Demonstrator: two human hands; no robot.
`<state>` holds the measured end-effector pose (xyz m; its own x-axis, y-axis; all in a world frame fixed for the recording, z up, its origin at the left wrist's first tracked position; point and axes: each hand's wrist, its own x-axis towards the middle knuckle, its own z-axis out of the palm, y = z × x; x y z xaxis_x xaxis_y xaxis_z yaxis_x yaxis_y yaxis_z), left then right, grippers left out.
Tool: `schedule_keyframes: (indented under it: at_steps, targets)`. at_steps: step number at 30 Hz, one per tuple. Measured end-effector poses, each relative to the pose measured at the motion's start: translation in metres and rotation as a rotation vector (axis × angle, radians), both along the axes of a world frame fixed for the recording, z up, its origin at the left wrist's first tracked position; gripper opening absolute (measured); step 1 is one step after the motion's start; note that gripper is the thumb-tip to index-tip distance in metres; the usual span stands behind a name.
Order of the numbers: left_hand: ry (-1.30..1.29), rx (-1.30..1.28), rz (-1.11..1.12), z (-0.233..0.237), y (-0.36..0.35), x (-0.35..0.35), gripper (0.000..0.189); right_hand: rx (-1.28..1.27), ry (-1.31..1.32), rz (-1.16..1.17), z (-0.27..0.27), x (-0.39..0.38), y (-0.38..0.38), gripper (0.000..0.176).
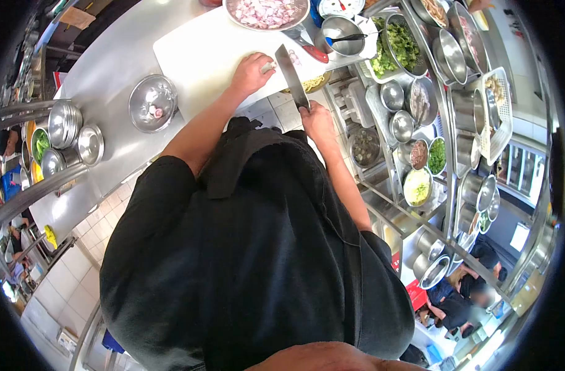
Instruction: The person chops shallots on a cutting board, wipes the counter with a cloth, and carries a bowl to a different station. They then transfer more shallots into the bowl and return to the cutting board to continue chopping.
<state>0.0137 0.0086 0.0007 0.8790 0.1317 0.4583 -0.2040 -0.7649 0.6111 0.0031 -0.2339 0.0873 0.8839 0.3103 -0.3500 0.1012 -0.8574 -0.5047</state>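
My right hand (319, 123) is closed round the handle of a broad cleaver (291, 77), whose blade points away from me over the white cutting board (199, 52). Left of the blade, my left hand (251, 73) rests on the board with its fingers bent round a small pale piece (268, 66), perhaps shallot. Some pinkish cut bits (295, 58) lie just right of the blade. Beyond the board's far edge stands a metal bowl full of chopped pink-white pieces (267, 12). A steel bowl (153, 104) with a few pieces in it sits left of the board.
A red-handled tool (315, 54) lies at the board's right, near a bowl with a blue-and-black brush (346, 38). Shelves on the right hold bowls of greens (401, 46) and other food. Stacked bowls (65, 123) stand at the left. Other people (458, 309) are at lower right.
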Motion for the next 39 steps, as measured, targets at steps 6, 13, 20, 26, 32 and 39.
schedule_keyframes:
  at_steps: [6,13,20,26,32,39]
  targets:
    - [-0.004,-0.025,-0.136,-0.005,0.006,0.010,0.007,-0.043,-0.018,0.029,0.001,-0.001,0.003,0.030]
    - [0.052,-0.013,-0.226,-0.002,0.010,0.017,0.006,-0.060,-0.021,0.049,0.013,-0.004,0.002,0.030]
    - [0.069,-0.017,-0.177,-0.006,0.006,0.017,0.006,-0.090,-0.074,0.082,-0.001,0.002,0.012,0.029]
    - [0.050,-0.048,-0.149,-0.010,0.004,0.013,0.004,-0.117,-0.082,0.110,-0.008,-0.001,0.011,0.029]
    - [0.062,-0.075,-0.169,-0.010,0.007,0.016,0.004,-0.112,-0.045,0.087,0.021,-0.001,0.013,0.029]
    - [0.118,-0.059,-0.134,-0.002,0.004,0.012,0.006,-0.044,-0.021,0.053,-0.013,0.006,0.008,0.030]
